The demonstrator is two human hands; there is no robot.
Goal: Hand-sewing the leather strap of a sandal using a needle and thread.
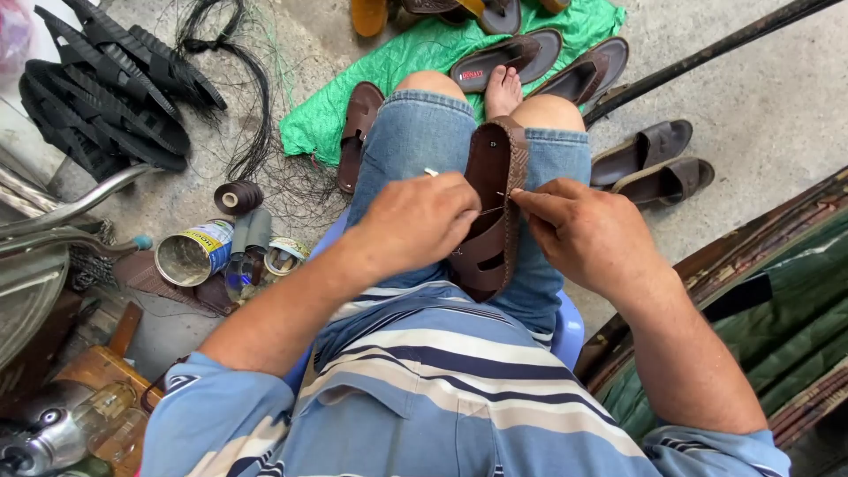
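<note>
The left hand [415, 221] is pinched shut on a thin tool, and the right hand [579, 231] is pinched shut on a thread. Both press on the brown sandal [491, 208] lying on the person's lap. The sharp tool could slip and poke a finger.

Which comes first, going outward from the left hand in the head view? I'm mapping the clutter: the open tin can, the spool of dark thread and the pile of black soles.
1. Open tin can, on the ground just left of the left hand.
2. Spool of dark thread, a little further left, above the can.
3. Pile of black soles, far off at the upper left.
</note>
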